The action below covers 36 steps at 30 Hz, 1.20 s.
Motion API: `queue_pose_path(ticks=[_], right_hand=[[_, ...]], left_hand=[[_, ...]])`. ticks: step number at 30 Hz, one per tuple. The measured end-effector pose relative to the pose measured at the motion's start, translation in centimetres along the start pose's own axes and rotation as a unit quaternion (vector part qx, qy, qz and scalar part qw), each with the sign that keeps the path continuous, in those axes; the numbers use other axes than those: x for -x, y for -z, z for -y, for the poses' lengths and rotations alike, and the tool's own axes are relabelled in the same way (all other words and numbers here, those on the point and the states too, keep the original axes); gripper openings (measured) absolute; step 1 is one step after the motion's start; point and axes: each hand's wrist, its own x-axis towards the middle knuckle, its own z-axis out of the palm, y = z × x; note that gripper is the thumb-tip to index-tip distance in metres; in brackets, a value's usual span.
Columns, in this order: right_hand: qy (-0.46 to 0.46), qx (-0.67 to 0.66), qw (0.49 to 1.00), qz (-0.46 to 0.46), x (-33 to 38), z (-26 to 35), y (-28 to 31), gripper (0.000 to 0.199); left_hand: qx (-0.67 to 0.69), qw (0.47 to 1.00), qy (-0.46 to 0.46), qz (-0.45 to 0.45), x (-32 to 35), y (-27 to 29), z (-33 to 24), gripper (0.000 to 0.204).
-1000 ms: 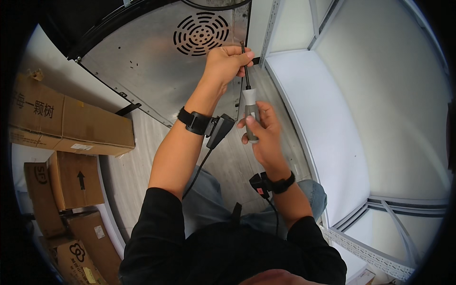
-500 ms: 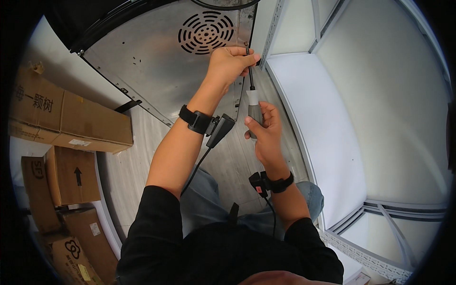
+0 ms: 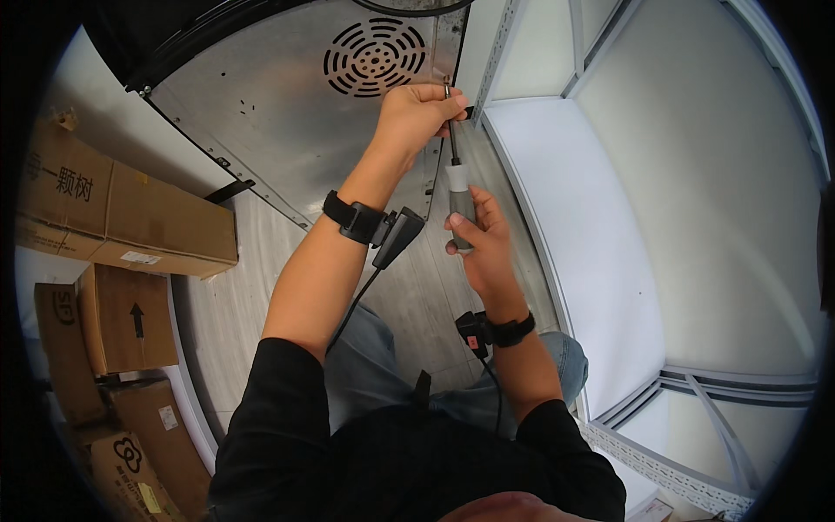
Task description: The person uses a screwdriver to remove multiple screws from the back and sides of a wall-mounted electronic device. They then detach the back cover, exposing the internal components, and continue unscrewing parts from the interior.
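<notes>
My right hand (image 3: 489, 248) is wrapped round the grey handle of a screwdriver (image 3: 461, 207), which has a white collar and a long dark shaft. The shaft points away from me, toward the right edge of a bare metal panel (image 3: 287, 113). Near the shaft's far end, my left hand (image 3: 412, 115) is closed, with thumb and fingers pinched round it. The tip shows just beyond those fingers, close to the panel's edge. Whether it sits in a screw is too small to tell.
A round slotted vent (image 3: 375, 59) is cut into the panel. Cardboard boxes (image 3: 130, 317) are stacked at the left. On the right stands a white shelf (image 3: 557, 191) with metal uprights. Black straps with cabled devices are on both wrists, and wood-look flooring (image 3: 252, 304) lies below.
The screwdriver's handle has turned slightly and its white collar shows a different side. The whole view has shifted a little; both hands keep their holds.
</notes>
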Motion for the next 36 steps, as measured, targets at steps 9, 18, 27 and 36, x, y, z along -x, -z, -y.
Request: queue_pose_path(ticks=[9, 18, 27, 36], right_hand=[[-0.091, -0.182, 0.968, 0.145, -0.3, 1.0, 0.8, 0.043], [-0.027, -0.074, 0.996, 0.043, -0.2, -0.3, 0.0, 0.044], [-0.006, -0.015, 1.000, 0.014, -0.1, -0.2, -0.2, 0.043], [-0.070, 0.010, 0.997, -0.002, 2.4, 4.1, 4.7, 0.038]], left_hand=[[0.041, 0.999, 0.024, 0.009, -0.2, 0.2, 0.3, 0.015], [0.012, 1.000, 0.023, 0.007, -0.3, 0.2, 0.2, 0.028], [-0.003, 0.998, 0.028, -0.056, 0.0, -0.3, 0.2, 0.027], [0.103, 0.994, 0.026, 0.027, 2.0, -2.0, 1.8, 0.023]])
